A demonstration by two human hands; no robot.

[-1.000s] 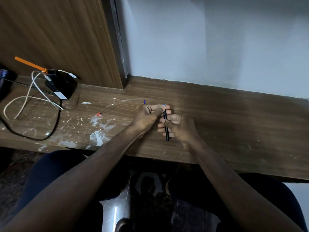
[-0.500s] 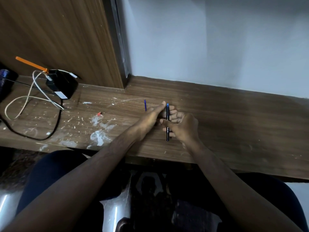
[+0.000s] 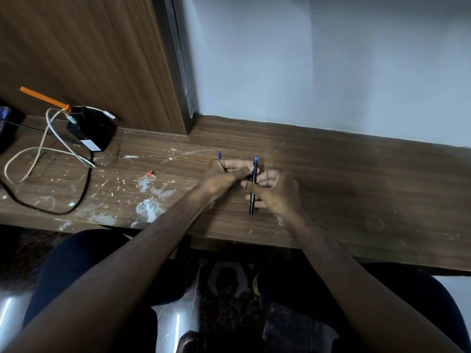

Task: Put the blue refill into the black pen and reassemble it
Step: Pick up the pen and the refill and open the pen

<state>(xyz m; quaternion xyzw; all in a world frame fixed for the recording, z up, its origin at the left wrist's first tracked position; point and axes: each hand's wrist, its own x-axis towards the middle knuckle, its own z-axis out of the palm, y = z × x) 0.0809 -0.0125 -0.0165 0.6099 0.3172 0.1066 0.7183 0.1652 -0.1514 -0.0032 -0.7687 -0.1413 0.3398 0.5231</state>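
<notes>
The black pen (image 3: 252,200) stands almost upright over the wooden desk (image 3: 344,179), with a blue end (image 3: 255,159) at its top. My right hand (image 3: 275,192) grips the pen's barrel around the middle. My left hand (image 3: 224,174) pinches the pen's upper part between thumb and forefinger. A thin blue piece (image 3: 219,155) sticks up behind my left hand's knuckles; I cannot tell whether the hand holds it or it lies on the desk.
A black box (image 3: 91,128) with white and black cables (image 3: 38,154) sits at the desk's far left, beside an orange stick (image 3: 43,98). White paint flecks (image 3: 150,207) and a small red bit (image 3: 149,173) mark the desk. A wooden panel (image 3: 89,59) rises behind.
My left hand has closed its thumb and forefinger on the pen's top again after reaching with fingers stretched out. The pen has stayed upright in my right hand.
</notes>
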